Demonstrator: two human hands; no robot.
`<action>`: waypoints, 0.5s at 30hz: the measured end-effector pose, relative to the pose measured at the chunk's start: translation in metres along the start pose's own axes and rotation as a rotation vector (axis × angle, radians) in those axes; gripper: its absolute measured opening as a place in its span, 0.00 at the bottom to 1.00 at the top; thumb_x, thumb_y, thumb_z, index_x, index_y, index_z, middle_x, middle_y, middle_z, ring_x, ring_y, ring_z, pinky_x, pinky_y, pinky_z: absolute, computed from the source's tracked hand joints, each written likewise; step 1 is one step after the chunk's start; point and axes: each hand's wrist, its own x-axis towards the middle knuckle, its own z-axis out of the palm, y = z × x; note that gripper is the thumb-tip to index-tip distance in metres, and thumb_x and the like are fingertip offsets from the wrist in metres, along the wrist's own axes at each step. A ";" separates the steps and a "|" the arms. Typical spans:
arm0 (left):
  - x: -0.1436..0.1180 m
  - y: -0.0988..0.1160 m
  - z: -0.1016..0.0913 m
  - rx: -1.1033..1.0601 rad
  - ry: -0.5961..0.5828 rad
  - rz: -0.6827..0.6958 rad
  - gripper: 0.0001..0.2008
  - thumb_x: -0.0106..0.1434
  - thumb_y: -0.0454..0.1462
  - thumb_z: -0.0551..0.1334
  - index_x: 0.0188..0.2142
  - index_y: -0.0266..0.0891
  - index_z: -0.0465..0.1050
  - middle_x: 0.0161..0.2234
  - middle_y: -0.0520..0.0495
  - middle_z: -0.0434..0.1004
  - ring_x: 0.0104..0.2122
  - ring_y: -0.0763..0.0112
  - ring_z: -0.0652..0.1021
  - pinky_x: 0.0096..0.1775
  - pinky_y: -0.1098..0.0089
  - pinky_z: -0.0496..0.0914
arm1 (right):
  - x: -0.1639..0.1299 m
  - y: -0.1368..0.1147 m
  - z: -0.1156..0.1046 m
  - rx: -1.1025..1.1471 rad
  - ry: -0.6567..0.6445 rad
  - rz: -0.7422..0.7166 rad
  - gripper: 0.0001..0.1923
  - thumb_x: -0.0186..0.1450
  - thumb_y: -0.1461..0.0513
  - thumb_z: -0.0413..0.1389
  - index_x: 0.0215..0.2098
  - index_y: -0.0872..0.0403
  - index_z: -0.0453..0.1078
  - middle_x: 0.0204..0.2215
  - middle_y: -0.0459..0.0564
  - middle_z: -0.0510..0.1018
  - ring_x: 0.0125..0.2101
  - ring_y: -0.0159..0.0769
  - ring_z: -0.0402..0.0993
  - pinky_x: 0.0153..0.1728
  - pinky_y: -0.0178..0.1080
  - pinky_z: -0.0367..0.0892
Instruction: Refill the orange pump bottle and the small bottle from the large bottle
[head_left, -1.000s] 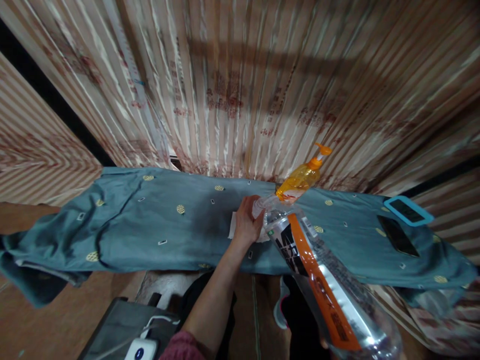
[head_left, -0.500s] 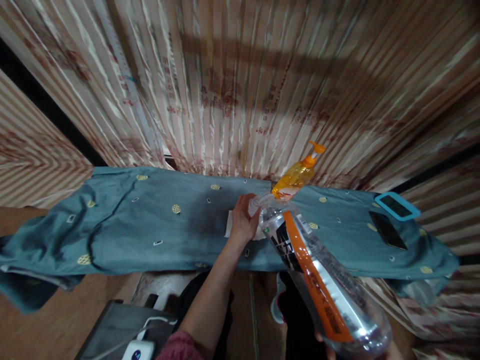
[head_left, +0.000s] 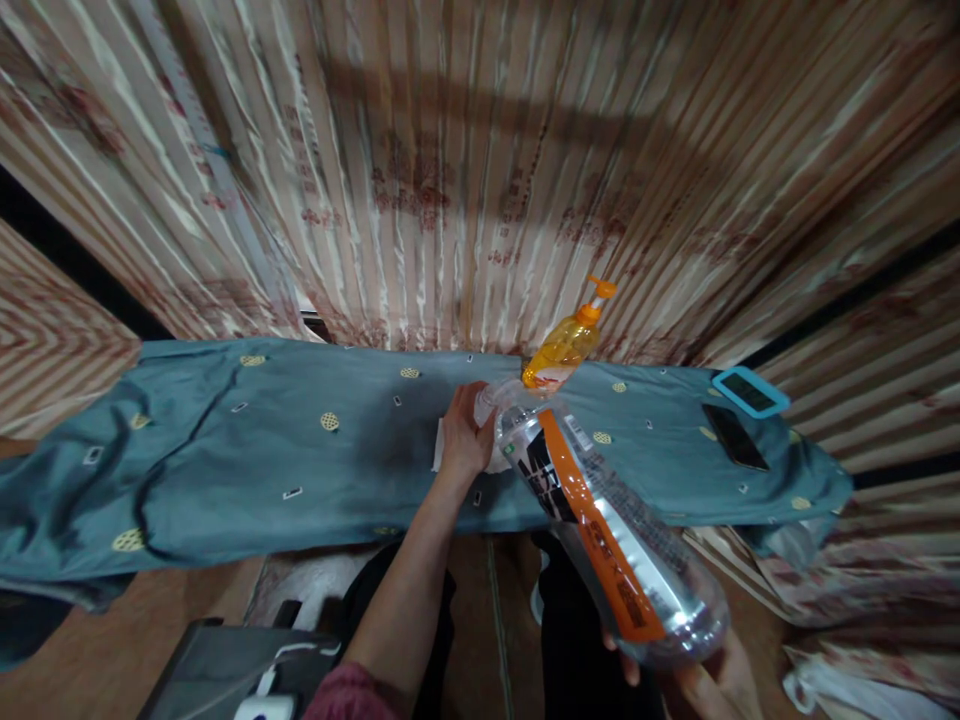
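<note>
A large clear plastic bottle (head_left: 600,530) with an orange, silver and black label lies slanted across the front of the cloth-covered surface, its neck up and to the left. My right hand (head_left: 697,680) supports its base from below, partly hidden behind the bottle. My left hand (head_left: 465,432) is closed around the clear neck end, where the fingertips are partly hidden. Under the left hand lies a white tissue (head_left: 437,452), mostly covered. Just behind the bottle's neck stands an orange pump bottle (head_left: 561,352) with yellow liquid.
The teal patterned cloth (head_left: 247,430) covers a long narrow surface. To the right lie a dark phone (head_left: 735,437) and a blue-framed device (head_left: 751,392). A striped curtain (head_left: 420,200) hangs behind. Lower left, a white charger (head_left: 266,706) with a cable rests on a grey case (head_left: 225,660).
The view has shifted, so the surface and its objects appear further left. The large bottle and both hands keep about the same arrangement; more of my right hand shows at the base.
</note>
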 end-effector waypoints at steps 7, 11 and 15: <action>0.000 -0.002 0.002 -0.004 0.030 0.030 0.15 0.67 0.47 0.61 0.44 0.39 0.75 0.40 0.43 0.78 0.41 0.59 0.78 0.44 0.60 0.72 | 0.000 -0.004 0.002 0.014 -0.013 0.016 0.38 0.51 0.42 0.70 0.54 0.48 0.69 0.28 0.49 0.83 0.21 0.34 0.73 0.24 0.35 0.65; 0.000 -0.003 0.003 0.009 0.027 0.018 0.14 0.67 0.46 0.62 0.45 0.38 0.75 0.40 0.42 0.78 0.41 0.59 0.79 0.44 0.60 0.73 | -0.002 -0.007 0.005 0.000 -0.015 0.008 0.35 0.52 0.42 0.69 0.51 0.49 0.71 0.27 0.50 0.83 0.20 0.34 0.74 0.23 0.36 0.66; 0.001 -0.005 0.003 0.007 0.028 0.026 0.15 0.66 0.46 0.62 0.45 0.38 0.75 0.40 0.42 0.78 0.40 0.59 0.78 0.44 0.61 0.72 | -0.001 -0.006 0.005 0.005 -0.018 0.012 0.34 0.52 0.42 0.70 0.50 0.49 0.71 0.27 0.49 0.83 0.20 0.33 0.73 0.25 0.35 0.67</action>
